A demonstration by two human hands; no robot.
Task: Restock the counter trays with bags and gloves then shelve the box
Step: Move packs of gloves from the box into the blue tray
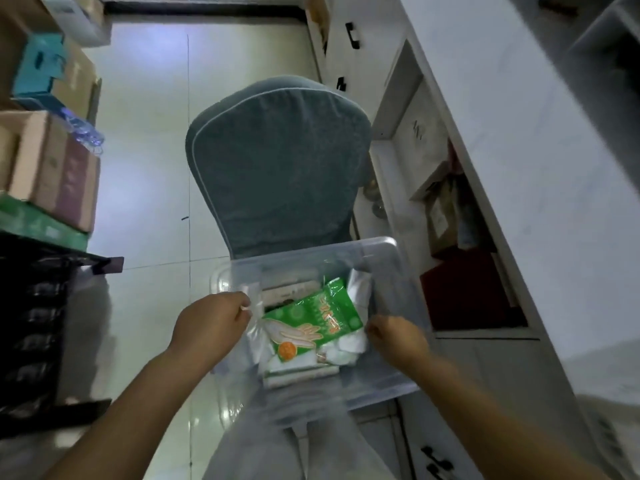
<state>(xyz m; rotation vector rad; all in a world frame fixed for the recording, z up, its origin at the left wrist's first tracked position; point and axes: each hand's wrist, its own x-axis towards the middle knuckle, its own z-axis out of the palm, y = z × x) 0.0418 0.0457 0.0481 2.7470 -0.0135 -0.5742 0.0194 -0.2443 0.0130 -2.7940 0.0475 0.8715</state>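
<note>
A clear plastic box (388,258) sits low in front of me, by the back of a grey-green chair. Inside lies a green pack of gloves (318,315) on top of white packets and bags (349,349). My left hand (211,327) grips the box's left rim near its clip handle. At the box's right side, my right hand (398,339) has its fingers closed at the rim beside the white packets. Both forearms reach in from the bottom of the view.
The padded chair back (277,161) stands directly beyond the box. A white counter cabinet (502,168) with open shelves holding a dark red box (464,289) runs along the right. Stacked cartons (52,168) and a dark rack (31,306) line the left. Shiny tiled floor (149,150) lies between.
</note>
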